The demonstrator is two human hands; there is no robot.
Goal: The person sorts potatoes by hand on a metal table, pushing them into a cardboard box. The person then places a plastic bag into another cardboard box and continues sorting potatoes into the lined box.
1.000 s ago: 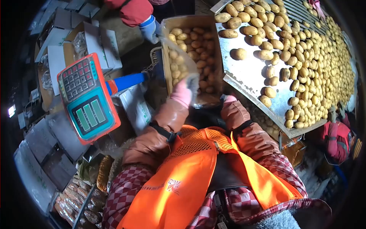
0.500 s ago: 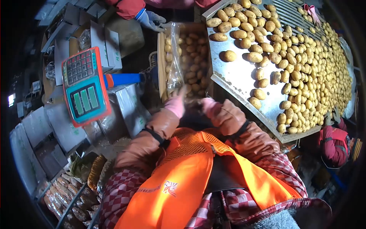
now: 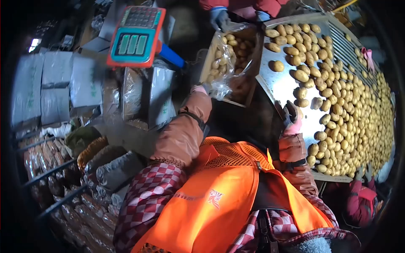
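Note:
An open box [image 3: 254,86] of potatoes lined with clear plastic [image 3: 220,88] stands ahead of me. At its near left corner is my left hand [image 3: 200,89], its fingers mostly hidden beside the box and plastic. My right hand [image 3: 292,118], in a pink and dark glove, is at the near left edge of the metal sorting table [image 3: 283,86]. Its fingers look bent, and I cannot make out whether they hold anything. Many potatoes [image 3: 337,122] cover the table to the right.
A co-worker's gloved hand [image 3: 219,18] is at the box's far end. A scale [image 3: 136,38] with a red frame stands at upper left, above white cartons [image 3: 86,80]. Wrapped bags [image 3: 84,211] lie at lower left. Another person [image 3: 360,200] is at lower right.
The view has shifted left. My right hand has moved from near the box to the table's edge. The plastic's near end is now bunched at the box's near edge.

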